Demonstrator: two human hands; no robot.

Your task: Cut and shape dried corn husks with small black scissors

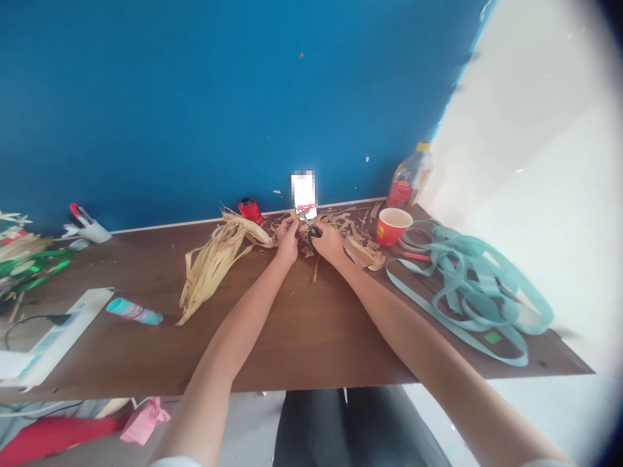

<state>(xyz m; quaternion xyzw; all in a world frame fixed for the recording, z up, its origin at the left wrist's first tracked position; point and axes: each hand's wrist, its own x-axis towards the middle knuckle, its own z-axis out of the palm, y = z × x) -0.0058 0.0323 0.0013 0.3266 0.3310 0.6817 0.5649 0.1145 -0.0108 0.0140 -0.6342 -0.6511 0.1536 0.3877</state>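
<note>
Red paper cup (teal ribbon beside)

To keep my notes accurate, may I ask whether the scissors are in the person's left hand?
No, the scissors are in the right hand, while the left hand pinches dried husk strips.

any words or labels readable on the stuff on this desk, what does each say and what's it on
red paper cup: gold print, too small to read
plastic bottle: red label, too blurred to read
teal tube: printed label, too blurred to read
long white panel: blue print, too small to read
white card by the wall: pixelated, unreadable
no word, brand or number can be read
</note>
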